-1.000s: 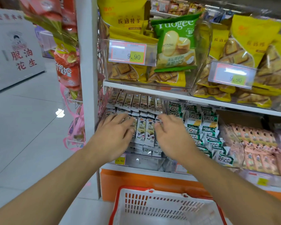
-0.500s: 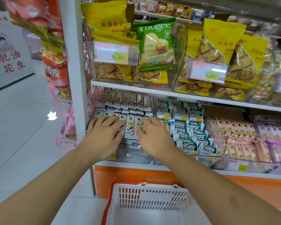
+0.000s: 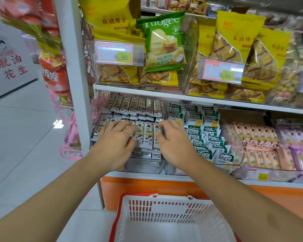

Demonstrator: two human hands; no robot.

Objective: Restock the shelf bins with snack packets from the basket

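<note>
Rows of small silver-and-cream snack packets (image 3: 146, 135) stand in a clear bin (image 3: 147, 165) on the lower shelf. My left hand (image 3: 115, 142) lies flat on the left rows with its fingers spread. My right hand (image 3: 176, 143) is at the right end of the same row, fingers curled over the packets' top edges and thumb against their fronts. A white basket with a red rim (image 3: 138, 195) sits below my arms. The part of its inside that shows holds nothing.
Green-and-white packets (image 3: 205, 135) fill the bin to the right, then pink packets (image 3: 259, 142). Yellow biscuit bags (image 3: 112, 23) and a green bag (image 3: 163, 41) sit on the shelf above. A white upright post (image 3: 73, 67) stands at left, with the tiled aisle floor (image 3: 24, 137) beyond.
Both hands have stayed on the same packet rows with only small finger shifts. The view has swung slightly, so the shelf sits a little further left in frame.
</note>
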